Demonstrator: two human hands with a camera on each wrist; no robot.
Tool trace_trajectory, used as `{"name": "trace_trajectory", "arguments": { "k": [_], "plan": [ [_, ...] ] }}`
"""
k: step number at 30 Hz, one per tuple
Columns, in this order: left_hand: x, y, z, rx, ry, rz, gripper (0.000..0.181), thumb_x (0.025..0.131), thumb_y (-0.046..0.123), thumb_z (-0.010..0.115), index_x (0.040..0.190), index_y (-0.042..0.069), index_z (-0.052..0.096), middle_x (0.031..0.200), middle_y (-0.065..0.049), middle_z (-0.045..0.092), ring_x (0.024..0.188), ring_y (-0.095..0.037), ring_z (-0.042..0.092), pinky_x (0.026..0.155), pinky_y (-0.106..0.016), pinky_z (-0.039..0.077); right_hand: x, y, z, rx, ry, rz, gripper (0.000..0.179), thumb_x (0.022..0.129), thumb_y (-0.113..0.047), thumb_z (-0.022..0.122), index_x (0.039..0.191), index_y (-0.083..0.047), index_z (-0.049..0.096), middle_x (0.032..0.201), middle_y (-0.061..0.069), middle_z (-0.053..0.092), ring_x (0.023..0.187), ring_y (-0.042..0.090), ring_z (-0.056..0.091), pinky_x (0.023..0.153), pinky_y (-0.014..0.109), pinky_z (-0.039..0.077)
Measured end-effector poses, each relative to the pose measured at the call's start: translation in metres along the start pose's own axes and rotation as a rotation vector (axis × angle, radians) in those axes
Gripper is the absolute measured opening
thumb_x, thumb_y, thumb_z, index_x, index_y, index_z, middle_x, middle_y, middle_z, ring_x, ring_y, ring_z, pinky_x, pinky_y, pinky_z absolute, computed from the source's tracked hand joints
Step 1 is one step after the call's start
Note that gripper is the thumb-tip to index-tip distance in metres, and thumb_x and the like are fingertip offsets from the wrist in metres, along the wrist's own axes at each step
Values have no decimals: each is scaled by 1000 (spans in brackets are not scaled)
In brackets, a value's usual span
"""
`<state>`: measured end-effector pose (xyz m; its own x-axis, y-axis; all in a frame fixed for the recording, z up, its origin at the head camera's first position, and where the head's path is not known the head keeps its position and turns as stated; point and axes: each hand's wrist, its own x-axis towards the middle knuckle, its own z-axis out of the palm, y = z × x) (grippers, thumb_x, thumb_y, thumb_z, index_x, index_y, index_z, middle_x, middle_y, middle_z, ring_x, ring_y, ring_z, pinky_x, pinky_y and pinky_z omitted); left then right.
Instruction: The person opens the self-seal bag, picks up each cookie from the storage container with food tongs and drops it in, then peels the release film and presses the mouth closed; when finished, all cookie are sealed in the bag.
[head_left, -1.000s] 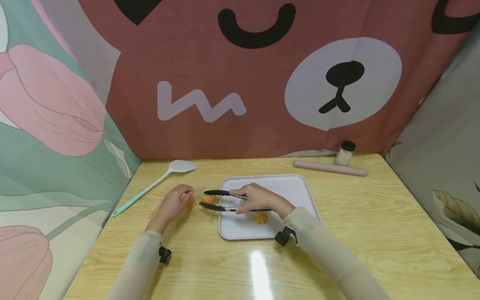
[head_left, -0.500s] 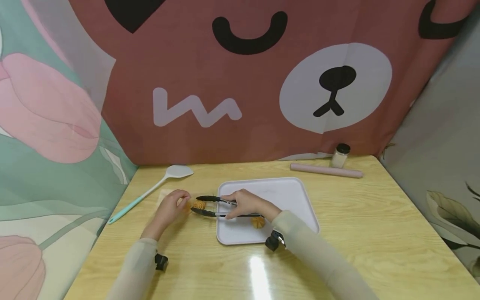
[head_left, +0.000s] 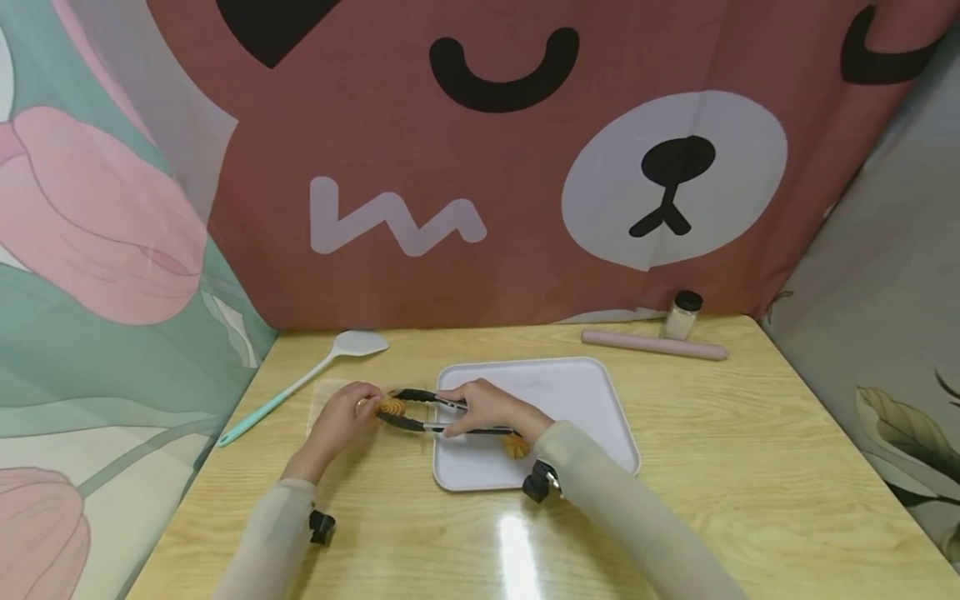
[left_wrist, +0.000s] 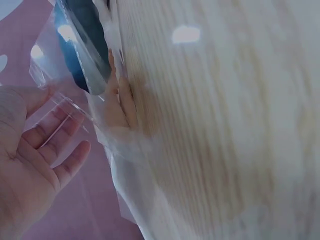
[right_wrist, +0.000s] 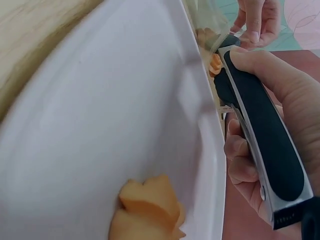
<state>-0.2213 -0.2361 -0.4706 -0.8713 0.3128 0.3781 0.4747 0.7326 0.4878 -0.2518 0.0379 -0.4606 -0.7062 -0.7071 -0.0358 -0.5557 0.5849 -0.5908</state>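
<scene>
Tongs [right_wrist: 265, 127] and the swirled cookie [head_left: 392, 407] have moved left since a second ago, farther from the pale tray [head_left: 577, 408] and right up beside my left hand [head_left: 341, 417]. With that hand I pinch the edge of a clear plastic bag [left_wrist: 132, 155]; my right hand [head_left: 487, 407] is wrapped round the tongs, whose black tips stand either side of the cookie at what looks like the bag's mouth. How firmly they squeeze I cannot tell, nor whether the cookie lies wholly behind the film. Press too hard, and its ridges could crumble; too lightly, and it could slip out onto the wood-grain table [head_left: 720, 425]. The film looks thin and floppy, so if my pinch slackens the mouth may fold in, and a tip could snag the edge and tug the bag from me. A second cookie [head_left: 516, 447], lobed like a flower, lies on the tray near my right wrist; should that wrist dip, I might knock or crush it.
</scene>
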Motion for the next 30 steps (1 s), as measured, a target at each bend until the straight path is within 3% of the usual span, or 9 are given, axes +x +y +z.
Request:
{"name": "trace_trajectory", "arguments": {
  "k": [4,7,9,11,13,15,17,19,30],
  "plan": [
    [0,1,0,12,23,18,7,89,3,63,95,0,66,95,-10,66,95,-31,61,86,-47,49,2,-1,2,22,13,-5,70,77,-35,79,135,-10,51,89,18,67,48,7,16,49,21,26],
    [0,2,1,16,30,21,7,88,2,64,94,1,66,94,-10,66,94,-31,61,85,-47,49,3,-2,5,25,26,-9,69,76,-35,79,134,-9,52,108,12,68,51,6,22,54,19,31],
    [0,2,1,11,31,16,6,88,2,64,94,1,66,94,-10,66,94,-31,61,85,-47,49,4,-2,7,21,33,-8,70,75,-36,79,134,-9,53,109,11,68,53,7,24,56,19,33],
    [0,3,1,4,30,14,7,88,1,64,94,1,66,95,-11,66,95,-31,61,86,-48,49,4,-3,9,18,40,-1,70,75,-37,80,134,-9,53,100,9,70,53,6,25,56,19,33],
    [0,3,1,-2,24,11,7,88,2,64,95,1,66,95,-11,66,96,-32,61,86,-48,49,4,-3,10,27,37,11,72,75,-37,80,135,-9,52,77,6,67,51,6,22,54,20,31],
    [0,3,1,-3,15,8,8,89,3,64,96,1,66,96,-10,66,96,-31,61,86,-47,49,3,-3,10,40,29,25,74,74,-37,80,136,-9,50,57,0,52,49,7,18,51,21,28],
    [0,2,2,-4,6,6,9,89,3,63,97,2,66,97,-10,66,96,-30,61,85,-46,50,0,-2,10,42,24,35,75,74,-38,80,137,-10,49,52,-6,39,47,7,15,49,22,26],
    [-1,1,3,-6,0,6,9,90,4,63,98,2,66,97,-10,66,95,-30,62,84,-46,50,-3,0,9,38,23,38,76,74,-38,80,137,-11,48,51,-8,29,47,7,15,48,23,25],
    [-3,0,8,-20,6,2,9,91,4,61,98,0,65,96,-11,66,94,-31,62,83,-47,50,-29,15,-1,43,39,20,76,76,-40,79,139,-13,47,60,-4,36,55,8,24,53,23,28]
  ]
}}
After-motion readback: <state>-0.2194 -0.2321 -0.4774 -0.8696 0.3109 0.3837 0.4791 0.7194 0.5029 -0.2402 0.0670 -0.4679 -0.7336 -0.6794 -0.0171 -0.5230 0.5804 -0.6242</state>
